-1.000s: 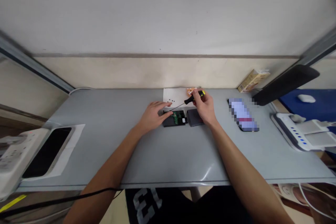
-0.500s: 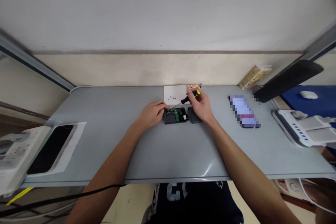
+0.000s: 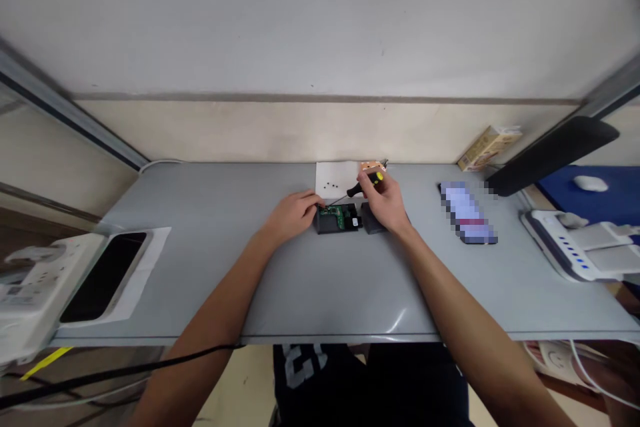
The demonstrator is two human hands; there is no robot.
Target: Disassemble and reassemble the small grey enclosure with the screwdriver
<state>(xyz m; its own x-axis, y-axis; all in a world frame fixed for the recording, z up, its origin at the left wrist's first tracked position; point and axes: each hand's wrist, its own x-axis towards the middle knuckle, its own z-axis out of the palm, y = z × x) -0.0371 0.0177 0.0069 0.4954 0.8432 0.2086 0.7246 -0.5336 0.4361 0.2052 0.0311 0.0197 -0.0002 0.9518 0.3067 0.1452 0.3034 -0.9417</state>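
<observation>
My right hand [image 3: 387, 202] is closed round the black and yellow handle of a screwdriver [image 3: 354, 190]. Its thin shaft slants down to the left, and the tip meets the upper left part of an opened black device [image 3: 328, 223] with a green circuit board [image 3: 341, 216]. At the device's left end my left hand [image 3: 293, 215] grips its upper corner, fingers bent and close together near the screwdriver tip. Under my right hand, partly covered, lies a dark grey casing piece [image 3: 371, 219]. Just behind the device, several small dark screws [image 3: 331, 185] rest on white paper [image 3: 341, 171].
An orange patterned item [image 3: 370, 165] lies by the wall. To the right are a phone [image 3: 466, 212], a small box [image 3: 487, 147], a long black object [image 3: 553, 153] and a white charging station [image 3: 565, 247]. A black phone [image 3: 106, 277] and a power strip [image 3: 43, 287] sit left.
The view has shifted slightly. Both hands, the screwdriver and the opened device keep nearly the same places relative to each other.
</observation>
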